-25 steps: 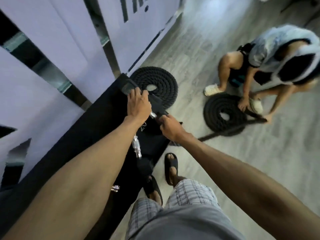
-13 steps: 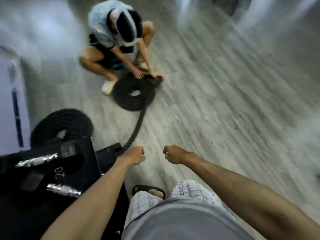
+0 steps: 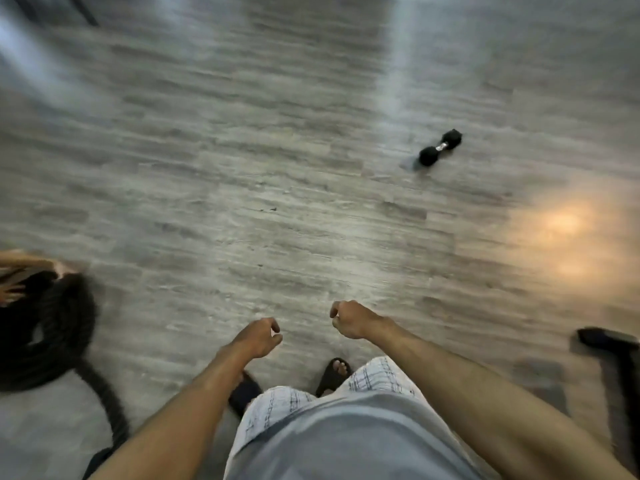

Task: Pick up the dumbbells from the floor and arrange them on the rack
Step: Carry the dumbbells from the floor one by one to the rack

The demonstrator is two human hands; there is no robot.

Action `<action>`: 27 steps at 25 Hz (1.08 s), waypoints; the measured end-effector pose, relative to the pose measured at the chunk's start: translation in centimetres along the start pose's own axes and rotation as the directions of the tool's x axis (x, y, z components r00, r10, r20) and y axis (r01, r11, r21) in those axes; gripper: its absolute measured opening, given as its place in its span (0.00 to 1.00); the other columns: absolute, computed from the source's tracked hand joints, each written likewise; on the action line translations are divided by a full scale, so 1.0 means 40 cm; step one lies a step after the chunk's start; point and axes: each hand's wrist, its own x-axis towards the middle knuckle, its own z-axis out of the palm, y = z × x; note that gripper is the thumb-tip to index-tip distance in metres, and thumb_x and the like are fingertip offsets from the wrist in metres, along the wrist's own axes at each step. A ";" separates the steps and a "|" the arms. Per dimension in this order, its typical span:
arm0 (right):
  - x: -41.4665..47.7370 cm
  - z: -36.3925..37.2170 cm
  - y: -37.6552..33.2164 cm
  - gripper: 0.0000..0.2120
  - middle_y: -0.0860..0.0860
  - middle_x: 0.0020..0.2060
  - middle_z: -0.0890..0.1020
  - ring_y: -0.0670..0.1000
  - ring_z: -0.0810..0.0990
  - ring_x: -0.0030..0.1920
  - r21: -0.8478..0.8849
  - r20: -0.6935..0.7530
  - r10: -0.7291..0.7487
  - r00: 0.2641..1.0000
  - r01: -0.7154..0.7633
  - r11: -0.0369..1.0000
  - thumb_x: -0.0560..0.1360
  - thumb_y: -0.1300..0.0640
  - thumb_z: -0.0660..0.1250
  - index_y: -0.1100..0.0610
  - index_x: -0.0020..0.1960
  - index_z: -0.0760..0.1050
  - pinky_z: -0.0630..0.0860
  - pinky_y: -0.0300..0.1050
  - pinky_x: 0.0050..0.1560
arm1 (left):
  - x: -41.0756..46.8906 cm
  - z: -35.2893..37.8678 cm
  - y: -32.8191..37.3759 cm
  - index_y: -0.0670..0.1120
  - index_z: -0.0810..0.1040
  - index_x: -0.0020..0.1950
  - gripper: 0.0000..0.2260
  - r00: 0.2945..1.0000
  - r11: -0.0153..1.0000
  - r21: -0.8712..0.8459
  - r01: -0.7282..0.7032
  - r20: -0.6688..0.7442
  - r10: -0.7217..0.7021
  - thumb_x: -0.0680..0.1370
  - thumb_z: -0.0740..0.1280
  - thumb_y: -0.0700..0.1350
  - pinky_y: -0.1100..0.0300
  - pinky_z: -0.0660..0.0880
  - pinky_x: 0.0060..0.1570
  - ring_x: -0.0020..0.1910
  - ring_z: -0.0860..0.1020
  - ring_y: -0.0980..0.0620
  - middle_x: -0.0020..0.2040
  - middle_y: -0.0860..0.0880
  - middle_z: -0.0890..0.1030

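Black hex dumbbell (image 3: 440,148) lies alone on the grey floor (image 3: 242,168), well ahead-right of the person, left hand (image 3: 258,337) and right hand (image 3: 349,318) both loosely curled and empty; battle rope (image 3: 52,327) nearby could trip sandalled feet.

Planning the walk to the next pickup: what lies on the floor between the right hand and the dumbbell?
Nothing: in the head view, only bare grey floor lies between the right hand and the dumbbell.
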 end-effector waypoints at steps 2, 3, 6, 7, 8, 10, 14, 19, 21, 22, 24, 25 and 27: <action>-0.006 -0.070 0.127 0.15 0.63 0.55 0.82 0.63 0.80 0.54 0.100 -0.040 0.086 0.996 -0.081 0.992 0.79 0.61 0.58 0.67 0.61 0.75 0.77 0.56 0.55 | 0.075 -0.022 0.166 0.44 0.76 0.63 0.15 0.997 0.994 0.078 -0.074 0.016 0.073 0.80 0.64 0.49 0.57 0.73 0.56 0.58 0.79 0.44 0.60 0.42 0.81; -0.009 -0.103 0.183 0.15 0.62 0.55 0.82 0.62 0.80 0.55 0.146 -0.056 0.124 0.991 -0.115 0.983 0.79 0.61 0.58 0.66 0.61 0.76 0.77 0.55 0.54 | 0.111 -0.032 0.247 0.44 0.76 0.63 0.14 0.993 0.988 0.107 -0.115 0.032 0.113 0.80 0.64 0.49 0.57 0.73 0.54 0.56 0.79 0.45 0.59 0.42 0.81; 0.000 -0.197 0.318 0.15 0.60 0.56 0.82 0.60 0.79 0.58 0.251 -0.095 0.205 0.974 -0.176 0.952 0.78 0.61 0.60 0.64 0.61 0.76 0.75 0.48 0.53 | 0.214 -0.061 0.451 0.43 0.76 0.63 0.14 0.975 0.959 0.190 -0.212 0.101 0.196 0.80 0.65 0.47 0.57 0.74 0.53 0.54 0.80 0.46 0.58 0.42 0.82; 0.009 -0.235 0.363 0.15 0.60 0.57 0.81 0.60 0.79 0.59 0.289 -0.112 0.238 0.965 -0.197 0.937 0.78 0.60 0.60 0.63 0.61 0.76 0.75 0.48 0.55 | 0.257 -0.073 0.516 0.44 0.77 0.62 0.13 0.969 0.946 0.219 -0.238 0.120 0.216 0.80 0.65 0.47 0.57 0.74 0.54 0.55 0.80 0.45 0.58 0.42 0.81; 0.022 -0.273 0.406 0.15 0.60 0.58 0.81 0.60 0.78 0.61 0.321 -0.123 0.269 0.955 -0.218 0.922 0.77 0.60 0.60 0.62 0.61 0.76 0.75 0.48 0.57 | 0.301 -0.085 0.578 0.44 0.77 0.62 0.13 0.963 0.935 0.245 -0.257 0.142 0.228 0.79 0.65 0.47 0.56 0.74 0.54 0.56 0.79 0.45 0.59 0.42 0.81; 0.059 -0.359 0.490 0.15 0.60 0.59 0.81 0.60 0.78 0.61 0.367 -0.125 0.321 0.939 -0.257 0.894 0.77 0.59 0.60 0.61 0.61 0.76 0.76 0.50 0.59 | 0.393 -0.114 0.693 0.44 0.77 0.61 0.13 0.952 0.912 0.298 -0.283 0.203 0.229 0.79 0.65 0.47 0.56 0.74 0.54 0.57 0.79 0.45 0.59 0.43 0.81; 0.149 -0.570 0.641 0.15 0.60 0.60 0.80 0.60 0.78 0.61 0.408 -0.136 0.381 0.914 -0.299 0.863 0.77 0.60 0.60 0.61 0.61 0.76 0.75 0.50 0.59 | 0.598 -0.210 0.908 0.45 0.75 0.64 0.15 0.933 0.854 0.405 -0.327 0.285 0.222 0.79 0.65 0.49 0.58 0.72 0.54 0.60 0.77 0.44 0.63 0.43 0.78; 0.276 -0.909 0.794 0.13 0.62 0.57 0.82 0.61 0.79 0.60 0.466 -0.122 0.433 0.893 -0.334 0.820 0.77 0.61 0.60 0.63 0.58 0.78 0.75 0.50 0.58 | 0.817 -0.414 1.216 0.43 0.75 0.65 0.16 0.913 0.820 0.435 -0.373 0.330 0.241 0.81 0.64 0.48 0.55 0.73 0.58 0.62 0.76 0.43 0.64 0.41 0.78; 0.330 -1.033 0.837 0.13 0.61 0.56 0.82 0.60 0.79 0.59 0.478 -0.134 0.440 0.888 -0.330 0.814 0.77 0.61 0.61 0.62 0.57 0.78 0.75 0.49 0.57 | 0.891 -0.488 1.324 0.43 0.74 0.66 0.16 0.909 0.815 0.437 -0.379 0.339 0.241 0.81 0.63 0.49 0.54 0.73 0.59 0.62 0.76 0.44 0.65 0.41 0.77; 0.357 -1.085 0.855 0.12 0.60 0.55 0.83 0.60 0.80 0.58 0.478 -0.132 0.436 0.890 -0.328 0.815 0.76 0.60 0.61 0.61 0.56 0.78 0.76 0.48 0.56 | 0.926 -0.517 1.371 0.43 0.74 0.66 0.16 0.907 0.815 0.434 -0.385 0.342 0.246 0.81 0.63 0.49 0.54 0.72 0.58 0.63 0.76 0.43 0.65 0.41 0.77; 0.430 -1.200 0.908 0.09 0.58 0.49 0.84 0.58 0.82 0.53 0.469 -0.133 0.434 0.891 -0.330 0.819 0.73 0.60 0.63 0.58 0.49 0.79 0.77 0.47 0.51 | 1.016 -0.575 1.477 0.42 0.74 0.67 0.16 0.904 0.815 0.424 -0.395 0.337 0.262 0.81 0.63 0.49 0.55 0.72 0.59 0.63 0.76 0.43 0.66 0.41 0.77; 0.471 -1.253 0.940 0.06 0.56 0.45 0.85 0.58 0.82 0.50 0.455 -0.135 0.419 0.898 -0.320 0.831 0.72 0.60 0.64 0.57 0.45 0.79 0.77 0.47 0.48 | 1.062 -0.600 1.531 0.42 0.74 0.67 0.16 0.904 0.818 0.420 -0.393 0.338 0.261 0.81 0.63 0.48 0.54 0.72 0.59 0.63 0.76 0.43 0.66 0.41 0.76; 0.551 -1.364 1.012 0.07 0.56 0.41 0.84 0.57 0.82 0.48 0.449 -0.128 0.372 0.919 -0.281 0.848 0.75 0.61 0.61 0.58 0.42 0.78 0.72 0.46 0.44 | 1.163 -0.639 1.638 0.42 0.74 0.67 0.17 0.906 0.823 0.417 -0.385 0.342 0.250 0.81 0.63 0.48 0.54 0.72 0.59 0.64 0.76 0.42 0.67 0.41 0.76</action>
